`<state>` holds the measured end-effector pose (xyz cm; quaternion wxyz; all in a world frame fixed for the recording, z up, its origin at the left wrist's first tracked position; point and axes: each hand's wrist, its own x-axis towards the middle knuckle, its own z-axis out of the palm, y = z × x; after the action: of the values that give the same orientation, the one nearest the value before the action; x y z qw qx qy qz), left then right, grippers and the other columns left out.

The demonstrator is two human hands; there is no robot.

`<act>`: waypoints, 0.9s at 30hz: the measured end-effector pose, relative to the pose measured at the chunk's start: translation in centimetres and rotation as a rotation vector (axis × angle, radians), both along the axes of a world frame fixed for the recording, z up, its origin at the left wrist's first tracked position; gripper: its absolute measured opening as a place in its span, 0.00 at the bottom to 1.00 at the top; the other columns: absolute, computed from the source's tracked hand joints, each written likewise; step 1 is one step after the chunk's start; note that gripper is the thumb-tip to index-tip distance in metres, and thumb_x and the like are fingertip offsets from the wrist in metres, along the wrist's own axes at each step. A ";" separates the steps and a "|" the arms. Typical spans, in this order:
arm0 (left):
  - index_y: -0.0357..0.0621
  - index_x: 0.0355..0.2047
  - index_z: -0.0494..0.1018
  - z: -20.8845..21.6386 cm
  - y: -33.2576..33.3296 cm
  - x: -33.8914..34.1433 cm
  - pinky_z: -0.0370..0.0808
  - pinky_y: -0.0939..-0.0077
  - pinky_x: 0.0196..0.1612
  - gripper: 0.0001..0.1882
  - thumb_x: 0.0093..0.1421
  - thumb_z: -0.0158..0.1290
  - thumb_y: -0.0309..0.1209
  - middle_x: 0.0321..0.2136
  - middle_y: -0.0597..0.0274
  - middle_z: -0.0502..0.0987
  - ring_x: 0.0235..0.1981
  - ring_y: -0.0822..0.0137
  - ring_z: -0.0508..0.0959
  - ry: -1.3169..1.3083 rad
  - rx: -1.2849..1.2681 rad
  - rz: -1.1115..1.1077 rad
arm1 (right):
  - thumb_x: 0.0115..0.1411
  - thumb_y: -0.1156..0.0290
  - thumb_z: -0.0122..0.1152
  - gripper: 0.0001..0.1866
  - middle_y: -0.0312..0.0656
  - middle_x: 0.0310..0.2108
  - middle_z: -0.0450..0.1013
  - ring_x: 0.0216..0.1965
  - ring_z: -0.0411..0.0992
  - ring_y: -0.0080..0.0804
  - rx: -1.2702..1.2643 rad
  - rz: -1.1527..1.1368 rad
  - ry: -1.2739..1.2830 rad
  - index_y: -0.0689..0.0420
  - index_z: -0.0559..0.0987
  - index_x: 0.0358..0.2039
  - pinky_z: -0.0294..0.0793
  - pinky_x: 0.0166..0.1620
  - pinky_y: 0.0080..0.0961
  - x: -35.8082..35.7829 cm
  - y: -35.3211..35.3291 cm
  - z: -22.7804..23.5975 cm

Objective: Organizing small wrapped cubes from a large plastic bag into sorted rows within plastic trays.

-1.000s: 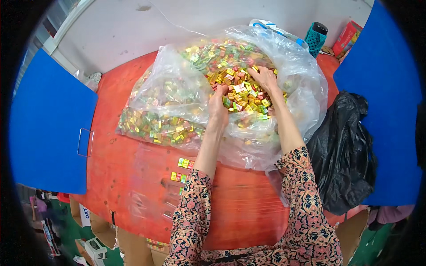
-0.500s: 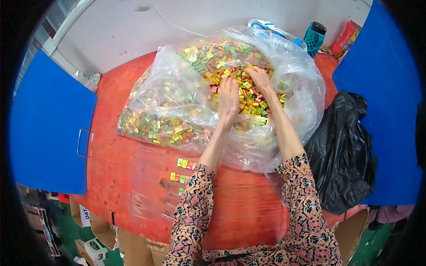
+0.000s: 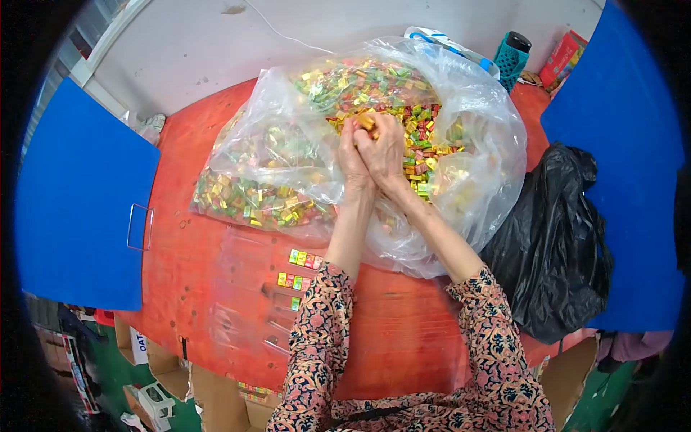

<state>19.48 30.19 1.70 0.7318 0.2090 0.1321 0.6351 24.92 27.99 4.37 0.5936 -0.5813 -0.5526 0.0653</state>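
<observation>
Around me, the red bench (image 3: 403, 317) carries a crumpled black plastic bag (image 3: 551, 248) on my right, near the blue panel there. Beyond the clear bag (image 3: 486, 205), toward the back right, a dark-capped bottle (image 3: 510, 65) in a teal net cover stands close to a red box (image 3: 561, 63). Nearer me, short rows of coloured pieces (image 3: 299, 280) lie just beside my left sleeve (image 3: 320, 327), which may hide more of them. The clear bag's folds veil much of its contents.

The small wrapped blocks (image 3: 422, 129) sit heaped in that bag's opening and show through its film: shiny and box-shaped, in yellow, gold, red, green and pink. My left hand (image 3: 352, 160) and right hand (image 3: 386, 153) press together over the heap, fingers curled around some golden blocks; I can't tell how many.

Half a second ago my hands were apart, the left laid flat over the pile; now they meet.
</observation>
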 end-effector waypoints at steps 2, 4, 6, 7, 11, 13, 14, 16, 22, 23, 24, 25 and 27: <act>0.47 0.37 0.70 0.7 -0.6 0.2 0.71 0.79 0.35 0.15 0.62 0.44 0.44 0.31 0.68 0.73 0.33 0.73 0.73 0.023 -0.048 -0.044 | 0.46 0.60 0.56 0.16 0.47 0.34 0.70 0.39 0.65 0.43 0.014 -0.038 -0.062 0.57 0.78 0.32 0.62 0.46 0.35 -0.3 -0.3 -0.3; 0.47 0.37 0.70 0.9 -0.7 -0.9 0.72 0.77 0.36 0.18 0.61 0.44 0.48 0.31 0.65 0.73 0.34 0.70 0.73 -0.115 -0.146 -0.141 | 0.45 0.60 0.57 0.19 0.46 0.39 0.69 0.41 0.63 0.44 0.056 -0.075 -0.162 0.56 0.79 0.37 0.59 0.50 0.33 -1.5 -0.7 -0.1; 0.46 0.39 0.69 0.7 -0.9 -2.0 0.72 0.74 0.40 0.18 0.60 0.44 0.47 0.33 0.64 0.73 0.37 0.68 0.73 -0.135 -0.141 -0.141 | 0.47 0.60 0.56 0.21 0.45 0.38 0.70 0.42 0.63 0.43 0.075 -0.003 -0.124 0.57 0.78 0.40 0.58 0.52 0.33 -2.2 -1.2 0.5; 0.46 0.40 0.69 0.5 -1.0 -2.6 0.71 0.71 0.43 0.19 0.60 0.44 0.47 0.36 0.63 0.73 0.39 0.66 0.73 -0.156 -0.136 -0.144 | 0.48 0.61 0.56 0.20 0.46 0.39 0.70 0.43 0.63 0.43 0.034 0.152 0.027 0.57 0.78 0.41 0.58 0.53 0.34 -2.2 -1.4 0.9; 0.44 0.45 0.68 2.7 -2.9 -1.0 0.67 0.65 0.52 0.21 0.60 0.42 0.46 0.42 0.60 0.73 0.46 0.62 0.71 -0.167 -0.306 -0.011 | 0.56 0.67 0.50 0.19 0.44 0.42 0.73 0.41 0.68 0.30 -0.005 0.357 0.431 0.64 0.73 0.46 0.64 0.48 0.25 -1.1 -2.0 2.4; 0.44 0.48 0.67 2.5 -2.6 -1.7 0.67 0.59 0.52 0.23 0.60 0.40 0.47 0.46 0.56 0.72 0.47 0.57 0.71 -0.247 -0.341 -0.016 | 0.60 0.73 0.46 0.19 0.42 0.43 0.74 0.41 0.69 0.21 -0.034 0.448 0.768 0.68 0.69 0.50 0.67 0.45 0.17 -1.3 -2.9 4.1; 0.44 0.48 0.67 2.0 -2.5 -2.1 0.67 0.59 0.52 0.23 0.60 0.40 0.47 0.46 0.56 0.72 0.47 0.57 0.71 -0.248 -0.339 -0.006 | 0.60 0.73 0.46 0.19 0.42 0.43 0.74 0.41 0.69 0.21 -0.037 0.457 0.768 0.68 0.69 0.50 0.67 0.45 0.17 -1.1 -2.8 4.2; 0.46 0.49 0.65 1.8 -2.7 -2.0 0.67 0.54 0.51 0.24 0.61 0.39 0.48 0.46 0.54 0.72 0.46 0.53 0.72 -0.293 -0.268 -0.100 | 0.59 0.73 0.46 0.17 0.44 0.41 0.74 0.40 0.70 0.23 0.009 0.457 0.808 0.66 0.71 0.48 0.68 0.44 0.19 0.6 -2.7 4.4; 0.47 0.49 0.64 2.9 -3.6 -2.4 0.69 0.48 0.48 0.23 0.62 0.37 0.48 0.48 0.51 0.70 0.46 0.47 0.72 -0.346 -0.316 -0.130 | 0.57 0.73 0.50 0.13 0.39 0.36 0.75 0.37 0.71 0.21 0.002 0.418 0.732 0.61 0.75 0.41 0.68 0.39 0.18 3.2 -4.3 4.2; 0.47 0.48 0.65 3.1 -3.6 -2.7 0.70 0.48 0.48 0.22 0.62 0.37 0.48 0.48 0.50 0.69 0.46 0.47 0.71 -0.393 -0.321 -0.164 | 0.56 0.74 0.49 0.13 0.41 0.33 0.75 0.33 0.71 0.22 -0.044 0.411 0.757 0.64 0.75 0.40 0.69 0.38 0.18 3.0 -4.8 4.1; 0.47 0.48 0.65 3.3 -3.9 -2.6 0.70 0.48 0.48 0.22 0.62 0.37 0.48 0.48 0.50 0.69 0.46 0.47 0.71 -0.393 -0.322 -0.164 | 0.55 0.75 0.49 0.13 0.43 0.30 0.75 0.30 0.72 0.22 -0.092 0.399 0.781 0.67 0.75 0.39 0.70 0.36 0.18 3.0 -5.2 4.1; 0.46 0.47 0.66 3.4 -4.2 -2.5 0.69 0.47 0.48 0.22 0.62 0.37 0.48 0.48 0.51 0.70 0.46 0.47 0.71 -0.395 -0.336 -0.163 | 0.55 0.74 0.51 0.12 0.41 0.28 0.75 0.28 0.71 0.22 -0.113 0.364 0.723 0.66 0.76 0.36 0.71 0.35 0.19 3.1 -5.2 3.5; 0.45 0.44 0.69 3.7 -4.7 -2.3 0.70 0.49 0.49 0.22 0.62 0.38 0.48 0.46 0.53 0.72 0.46 0.52 0.72 -0.323 -0.344 -0.109 | 0.55 0.72 0.53 0.11 0.40 0.27 0.75 0.29 0.72 0.22 -0.117 0.329 0.568 0.66 0.77 0.34 0.71 0.35 0.20 3.1 -5.4 2.7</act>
<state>17.20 25.52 5.36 0.8013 -0.0164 0.1082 0.5882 28.02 22.56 7.10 0.6712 -0.4758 -0.4468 0.3515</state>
